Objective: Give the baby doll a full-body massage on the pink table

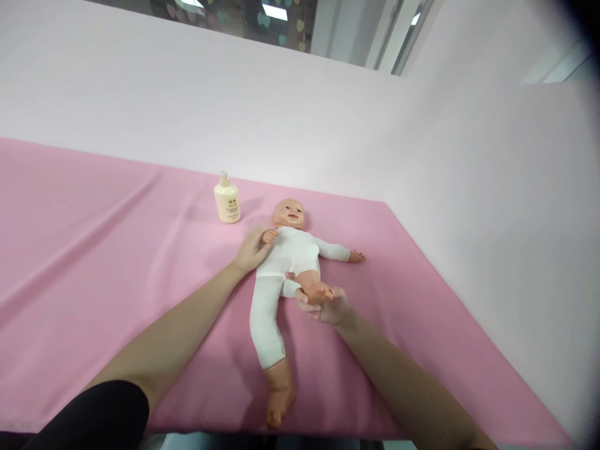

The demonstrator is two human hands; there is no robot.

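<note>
Doll (290,250): white suit, peach skin. Bottle (227,200): cream w/ small dark print. Bench (94,250) cloth: pink. Wall (281,112): pale pink. Sleeve (98,415): black.

The doll (290,256) lies on the counter (94,250) at frame centre, the bottle (227,199) standing just upper left of its head.

A single head-worn view looks forward and down from the near edge of the pink cloth-covered table (94,250). It faces the pale pink backdrop wall (281,106) beyond the table's far edge, which turns a corner and runs along its right side. The table fills the lower frame at arm's reach.
</note>
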